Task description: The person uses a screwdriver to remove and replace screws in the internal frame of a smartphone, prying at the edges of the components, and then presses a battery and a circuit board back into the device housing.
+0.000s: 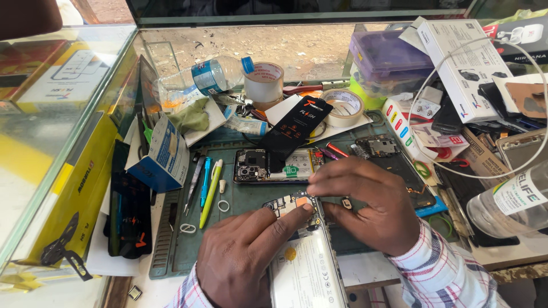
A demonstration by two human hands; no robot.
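Head view: opened phone [305, 256] lies lengthwise toward the person on the green mat [251, 197], left hand [242, 259] pressing a forefinger onto its exposed top board, right hand [365, 205] curled, fingertips pinching just right of that board

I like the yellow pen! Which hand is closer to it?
Left. The left hand lies just right of and below the yellow pen, on the opened phone. The right hand is farther right, beyond the left one.
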